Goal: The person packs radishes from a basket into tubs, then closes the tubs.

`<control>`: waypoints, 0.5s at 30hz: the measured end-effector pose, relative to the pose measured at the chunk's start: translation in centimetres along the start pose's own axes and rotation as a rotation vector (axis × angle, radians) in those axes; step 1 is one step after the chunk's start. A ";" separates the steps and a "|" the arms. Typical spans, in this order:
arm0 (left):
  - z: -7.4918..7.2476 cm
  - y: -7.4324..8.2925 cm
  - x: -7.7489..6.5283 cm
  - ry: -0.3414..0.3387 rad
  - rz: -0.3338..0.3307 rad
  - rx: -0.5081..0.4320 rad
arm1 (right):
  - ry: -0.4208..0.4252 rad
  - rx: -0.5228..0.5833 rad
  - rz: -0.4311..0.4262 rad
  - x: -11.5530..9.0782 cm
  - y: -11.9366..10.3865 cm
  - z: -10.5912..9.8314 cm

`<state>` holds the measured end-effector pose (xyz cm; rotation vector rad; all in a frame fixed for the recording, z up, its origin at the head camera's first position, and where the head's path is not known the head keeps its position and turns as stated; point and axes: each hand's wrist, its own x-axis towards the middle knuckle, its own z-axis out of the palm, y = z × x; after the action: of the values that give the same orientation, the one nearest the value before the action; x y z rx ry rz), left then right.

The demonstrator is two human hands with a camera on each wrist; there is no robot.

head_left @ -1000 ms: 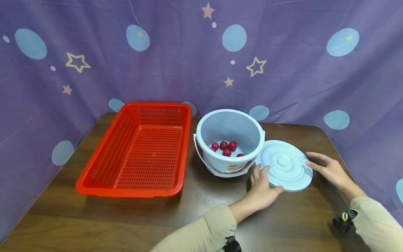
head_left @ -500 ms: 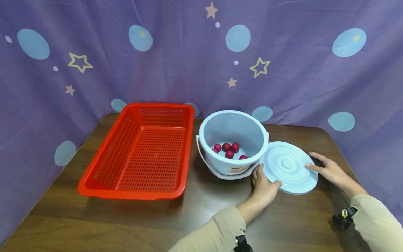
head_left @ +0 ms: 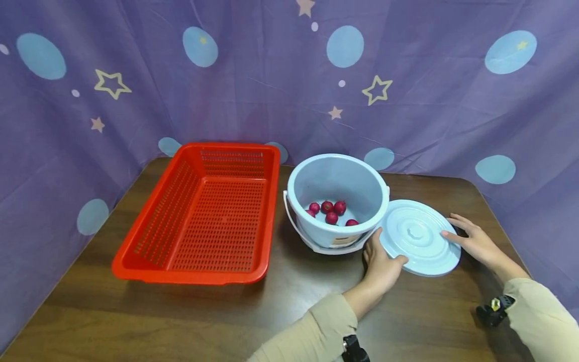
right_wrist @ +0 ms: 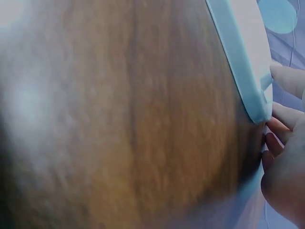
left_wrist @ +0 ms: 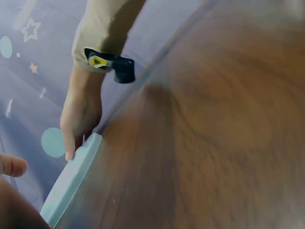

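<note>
In the head view a pale blue round lid (head_left: 418, 236) lies on the table, right of a pale blue bucket (head_left: 336, 201) that holds several small dark-red round fruits or radishes (head_left: 331, 218). My right hand (head_left: 477, 244) pinches the lid's right edge, thumb on top and fingers at the rim. By the lid's near left edge is my left hand (head_left: 382, 269), its fingers extended between lid and bucket and its thumb spread at the front rim. In the left wrist view the left thumb (left_wrist: 13, 166) looks raised off the lid; the left fingertips are hidden.
A red perforated plastic basket (head_left: 221, 221) stands on the left of the wooden table (head_left: 172, 322). The bucket's white handle (head_left: 330, 250) hangs down at its front. A purple patterned curtain (head_left: 253, 100) hangs behind the table.
My left hand has moved right and slightly inward beside the lid, its fingers closer together. The right thumb has come further onto the lid. The camera view has shifted slightly.
</note>
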<state>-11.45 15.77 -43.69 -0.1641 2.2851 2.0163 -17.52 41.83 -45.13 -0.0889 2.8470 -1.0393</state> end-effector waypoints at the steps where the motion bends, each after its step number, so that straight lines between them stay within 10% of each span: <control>1: 0.1 0.0 0.0 0.003 -0.008 -0.014 | 0.005 0.003 0.006 0.0 -0.1 0.1; 15: -0.5 0.2 -0.1 -0.080 0.080 -0.170 | 0.124 0.099 0.169 -2.3 -0.5 -0.8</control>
<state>-11.37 15.28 -43.42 -0.0032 2.1050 2.2131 -15.36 42.14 -44.03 0.2280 2.8427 -1.1853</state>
